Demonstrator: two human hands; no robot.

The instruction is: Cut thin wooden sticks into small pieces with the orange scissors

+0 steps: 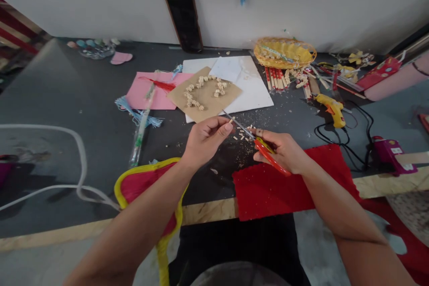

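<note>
My right hand (pixel 279 145) is closed round the red and yellow handles of a pair of scissors (pixel 270 156), whose blades point up and left. In my left hand (pixel 212 136) a small thin wooden stick (pixel 231 121) is pinched between thumb and fingertips, beside the blades. Short cut bits of wood (pixel 243 134) and crumbs lie on the dark table under the scissors. Just beyond my hands, a brown square card (pixel 208 85) bears small pale wooden clusters in a curved row. It rests partly on a white board (pixel 258 91) and a pink sheet (pixel 134 91).
A yellow basket (pixel 284 53) stands at the back, with red-wrapped chopsticks (pixel 275 79) before it. At right lie a yellow glue gun (pixel 331 109) with a black cord and a purple box (pixel 393 154). Red felt (pixel 278 192) overhangs the front edge. A phone (pixel 183 18) leans on the wall.
</note>
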